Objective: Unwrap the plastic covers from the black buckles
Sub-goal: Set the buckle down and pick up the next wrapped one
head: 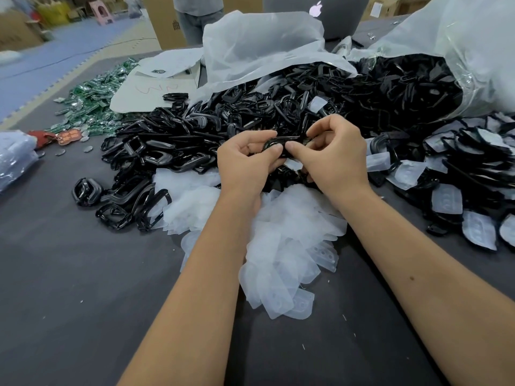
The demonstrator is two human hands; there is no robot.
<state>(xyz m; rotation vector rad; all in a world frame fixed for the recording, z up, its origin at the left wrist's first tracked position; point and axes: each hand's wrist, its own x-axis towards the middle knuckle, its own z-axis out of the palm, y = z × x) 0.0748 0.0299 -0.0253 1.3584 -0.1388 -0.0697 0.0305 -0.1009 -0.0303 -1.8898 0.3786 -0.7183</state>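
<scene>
Both the left hand (245, 160) and the right hand (334, 151) pinch one black buckle (281, 143), perhaps still wrapped, above the discarded covers (284, 246) mid-desk.

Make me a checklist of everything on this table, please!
Surface: dark grey table, a few light specks.
Job's things: held buckle; bare buckles on the left; wrapped buckles on the right; empty covers heaped below the hands.
Clutter: green packets; big plastic bag; laptop; cardboard sheet.
Grippers: left hand and right hand both pinch one buckle.
Cables: nothing seen.
Surroundings: cardboard boxes; blue floor mats; person standing.
</scene>
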